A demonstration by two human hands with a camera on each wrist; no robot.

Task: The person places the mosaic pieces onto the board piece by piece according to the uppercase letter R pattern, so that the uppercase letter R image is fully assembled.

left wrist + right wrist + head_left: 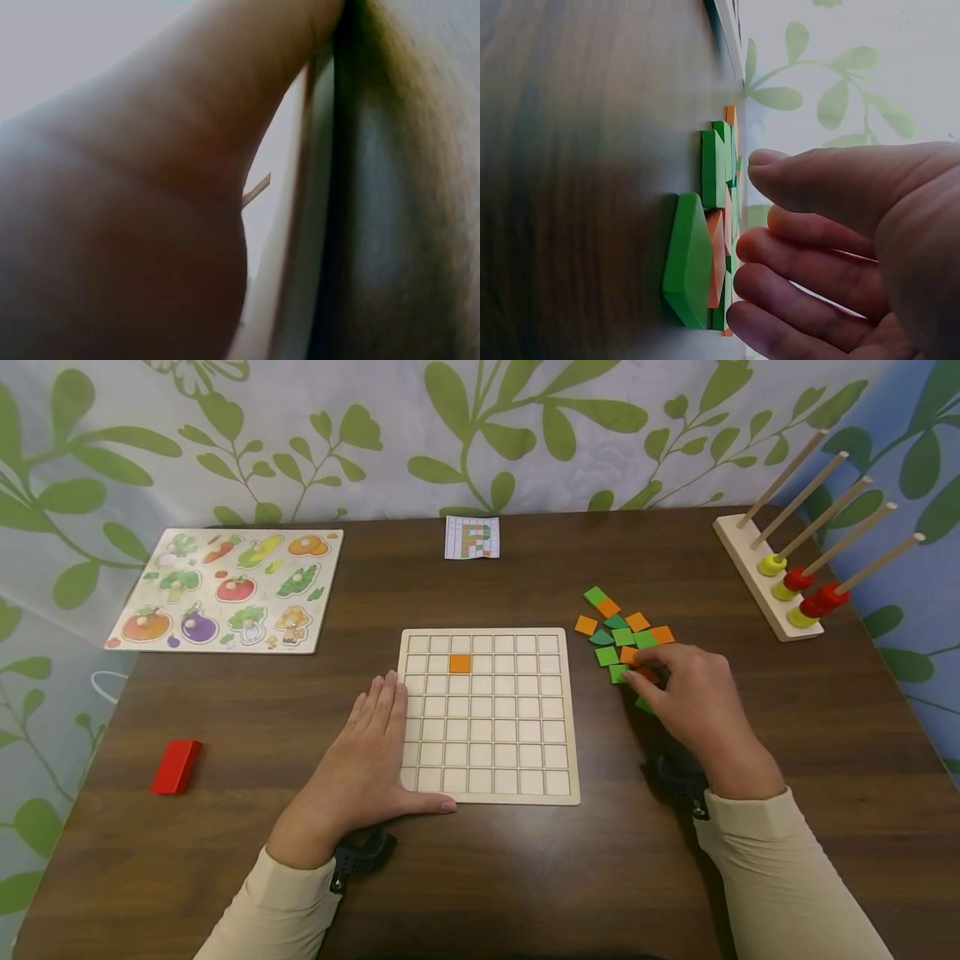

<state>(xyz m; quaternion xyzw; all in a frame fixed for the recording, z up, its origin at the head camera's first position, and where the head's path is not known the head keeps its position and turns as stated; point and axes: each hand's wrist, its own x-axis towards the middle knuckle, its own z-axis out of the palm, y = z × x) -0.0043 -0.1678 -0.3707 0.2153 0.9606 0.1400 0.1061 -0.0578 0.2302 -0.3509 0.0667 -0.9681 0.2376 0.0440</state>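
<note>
A square wooden grid board [491, 798] lies in front of me, with one orange square tile [460, 663] in a cell of its second row. My left hand [367, 752] rests flat along the board's left edge, fingers straight and thumb stretched along the near edge. Over a loose pile of tiles to the right of the board, my right hand [693, 697] reaches with thumb and fingers bent and apart. Its fingertips are right by an orange tile [628, 655] and a green tile [618, 673]. The right wrist view shows a green tile [686, 259] standing nearest, below the fingers.
A small card with a coloured grid pattern [472, 537] lies at the back. To the left are a vegetable puzzle board [258, 610] and a red block [176, 767]. A peg stand with rings [772, 585] stands at the back right.
</note>
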